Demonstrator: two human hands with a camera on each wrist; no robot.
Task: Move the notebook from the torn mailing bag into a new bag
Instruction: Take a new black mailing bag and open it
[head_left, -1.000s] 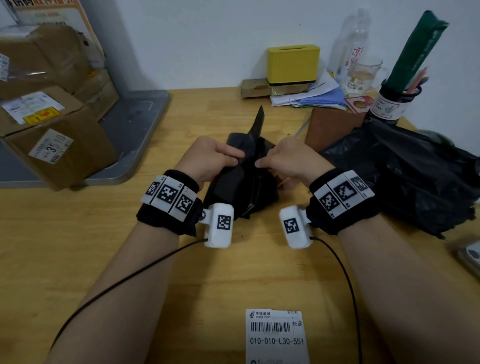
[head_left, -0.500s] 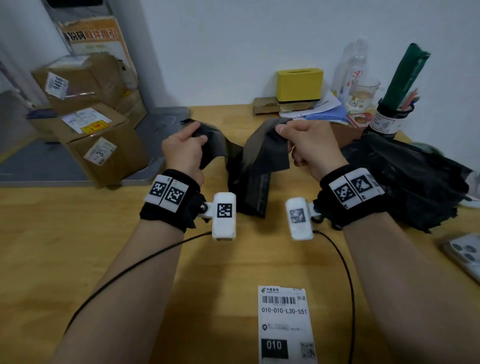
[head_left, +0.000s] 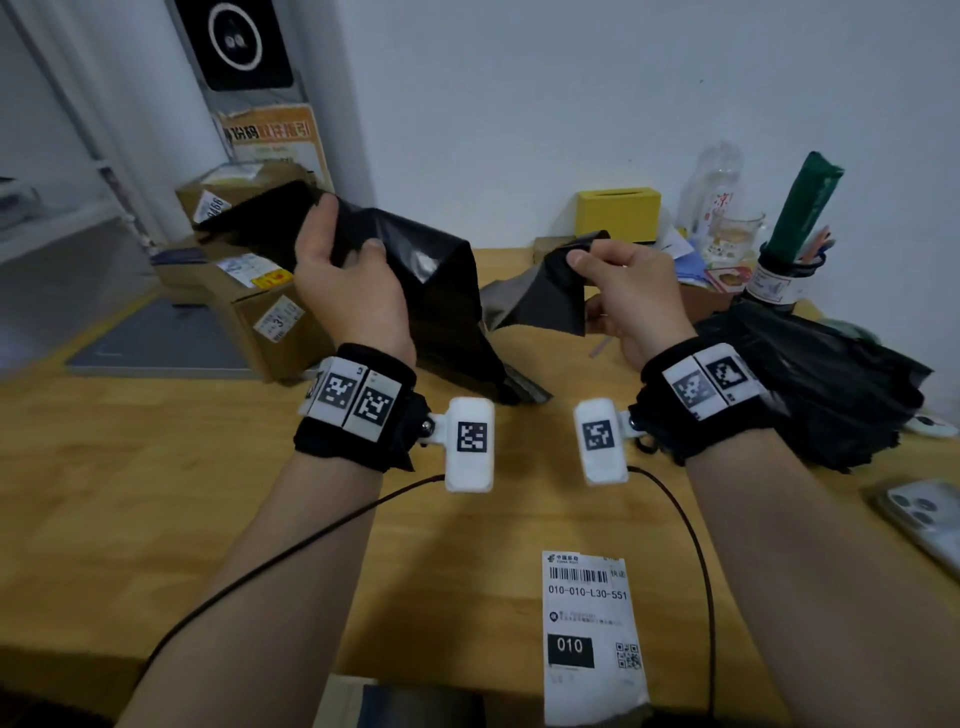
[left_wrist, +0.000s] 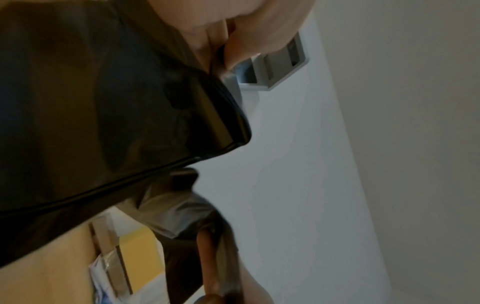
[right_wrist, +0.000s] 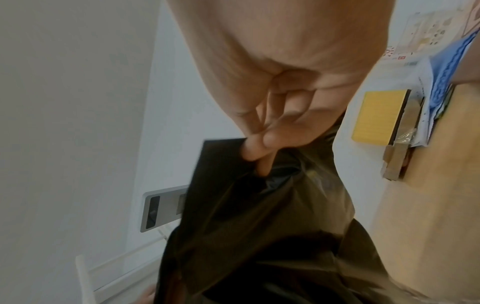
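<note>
The notebook is not plainly visible; judging by the stiff, flat shape inside the black film under the left hand (head_left: 353, 291), it probably sits in the bag (head_left: 441, 312) there, though that cannot be confirmed. The left hand grips the larger part of the bag, thumb on the near face and fingers behind it. The right hand (head_left: 631, 296) pinches a torn flap (head_left: 545, 296) between thumb and fingers (right_wrist: 255, 148), held well apart from the left. The two hands seem to pull the film open so the contents can come out. If the notebook is in the left portion, it lies under and below that grip, slanting toward the table (head_left: 208, 519). A heap of black film (head_left: 810, 384) lies to the right, and a shipping label (head_left: 589, 634) near the front edge.
</note>
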